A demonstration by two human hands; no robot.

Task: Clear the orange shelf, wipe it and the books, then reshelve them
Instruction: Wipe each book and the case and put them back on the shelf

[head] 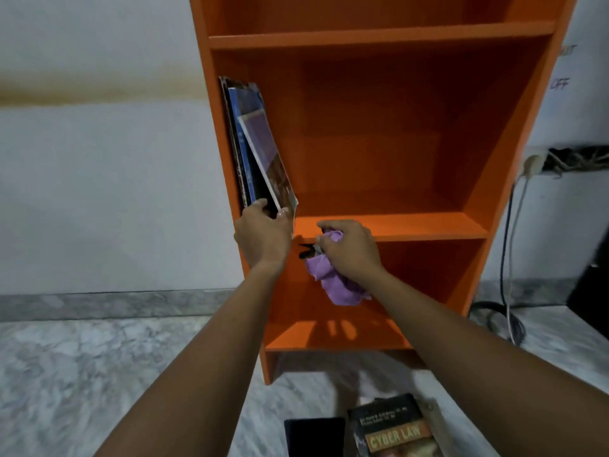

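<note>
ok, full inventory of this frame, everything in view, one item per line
orange shelf unit: 1, orange, against the wall, centre
leaning books: at least 3, blue and brown covers, tilted against the left wall of the middle compartment
purple cloth: 1, purple, hanging in front of the lower compartment
small black thing: 1, black, by the cloth, cannot identify
CYBER LAW book: 1, dark with orange band, on the floor, bottom edge
dark flat item: 1, black, on the floor left of that book
wall socket: 1, white, right wall
cables: several, black and white, running down to the floor
floor: grey marble
wall: white
left hand: grips the leaning books' lower edge
right hand: holds the purple cloth
</note>
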